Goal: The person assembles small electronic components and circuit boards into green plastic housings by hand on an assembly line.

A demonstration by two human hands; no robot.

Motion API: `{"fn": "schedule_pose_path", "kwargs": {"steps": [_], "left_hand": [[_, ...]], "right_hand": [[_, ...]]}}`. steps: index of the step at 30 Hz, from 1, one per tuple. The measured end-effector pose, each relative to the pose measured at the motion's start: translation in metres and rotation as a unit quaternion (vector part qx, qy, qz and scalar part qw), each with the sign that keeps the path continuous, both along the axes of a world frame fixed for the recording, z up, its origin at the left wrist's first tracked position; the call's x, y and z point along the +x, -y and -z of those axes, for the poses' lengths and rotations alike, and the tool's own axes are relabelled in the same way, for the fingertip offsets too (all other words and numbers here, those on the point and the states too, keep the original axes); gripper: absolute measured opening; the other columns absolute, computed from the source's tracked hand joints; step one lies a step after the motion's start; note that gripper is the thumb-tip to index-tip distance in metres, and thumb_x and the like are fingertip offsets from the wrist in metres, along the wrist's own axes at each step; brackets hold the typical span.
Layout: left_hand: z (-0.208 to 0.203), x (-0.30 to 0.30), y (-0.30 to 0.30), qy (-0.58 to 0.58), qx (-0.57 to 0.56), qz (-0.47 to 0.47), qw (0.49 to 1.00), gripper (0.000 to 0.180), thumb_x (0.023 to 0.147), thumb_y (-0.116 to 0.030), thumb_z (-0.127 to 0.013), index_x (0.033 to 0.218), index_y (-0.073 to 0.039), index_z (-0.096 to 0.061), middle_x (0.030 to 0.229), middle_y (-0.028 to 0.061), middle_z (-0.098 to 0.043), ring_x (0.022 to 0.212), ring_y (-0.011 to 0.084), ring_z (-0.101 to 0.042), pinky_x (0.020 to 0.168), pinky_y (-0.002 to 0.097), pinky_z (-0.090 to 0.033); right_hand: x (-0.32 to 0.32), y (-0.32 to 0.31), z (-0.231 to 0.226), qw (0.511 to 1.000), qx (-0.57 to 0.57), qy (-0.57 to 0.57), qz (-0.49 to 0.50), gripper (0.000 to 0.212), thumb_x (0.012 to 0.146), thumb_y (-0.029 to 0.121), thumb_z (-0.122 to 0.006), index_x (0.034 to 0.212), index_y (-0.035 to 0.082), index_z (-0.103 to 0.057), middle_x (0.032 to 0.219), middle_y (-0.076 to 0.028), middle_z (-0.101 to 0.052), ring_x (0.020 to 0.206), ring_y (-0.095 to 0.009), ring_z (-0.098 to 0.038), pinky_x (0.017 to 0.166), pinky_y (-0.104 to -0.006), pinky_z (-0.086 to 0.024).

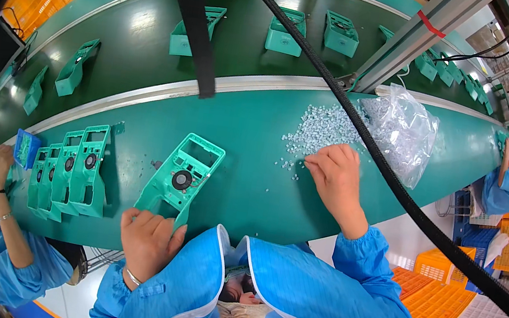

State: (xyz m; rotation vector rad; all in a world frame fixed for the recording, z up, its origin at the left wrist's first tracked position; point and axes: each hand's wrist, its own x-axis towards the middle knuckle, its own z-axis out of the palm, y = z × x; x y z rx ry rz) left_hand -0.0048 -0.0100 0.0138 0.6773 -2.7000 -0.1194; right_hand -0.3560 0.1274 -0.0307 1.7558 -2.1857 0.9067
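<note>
A green plastic housing point(167, 176) lies tilted on the green bench in front of me, with a round black fan or speaker set in its middle. My left hand point(151, 239) is closed round its near end, thumb on the right side. Further right, a heap of tiny pale translucent pieces point(324, 128) spreads over the bench, spilling from a clear plastic bag point(404, 134). At the heap's near edge, my right hand point(336, 177) has its thumb and fingers pinched together. Whatever is between those fingertips is too small to see.
Several similar housings point(74, 166) stand in a row to the left, near a small blue bin point(27, 148). A conveyor point(136, 25) behind carries more housings. A black cable point(363, 129) crosses the view. Co-workers' arms show at far left point(6, 215) and right point(505, 162).
</note>
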Motion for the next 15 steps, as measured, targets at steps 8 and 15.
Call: {"fn": "schedule_pose_path", "kwargs": {"steps": [8,15], "left_hand": [[0.017,0.002,-0.007,-0.008,0.006,-0.005,1.0,0.022,0.079,-0.023,-0.083,0.085,-0.01,-0.066,0.069,0.0022,-0.058,0.071,0.0228,-0.059,0.083,0.0459,-0.044],[0.017,-0.001,-0.006,-0.004,0.013,-0.004,1.0,0.022,0.078,-0.022,-0.083,0.085,-0.01,-0.066,0.069,0.0025,-0.057,0.071,0.0229,-0.059,0.082,0.0465,-0.044]], "right_hand": [[-0.004,0.011,0.001,1.0,0.012,-0.001,0.001,0.014,0.075,0.011,-0.084,0.084,0.014,-0.074,0.087,0.001,-0.064,0.094,-0.024,-0.059,0.086,-0.0405,-0.042],[-0.008,0.007,0.002,1.0,0.012,0.001,0.006,0.015,0.073,0.01,-0.084,0.083,0.014,-0.075,0.086,0.001,-0.065,0.094,-0.024,-0.061,0.089,-0.0409,-0.042]]}}
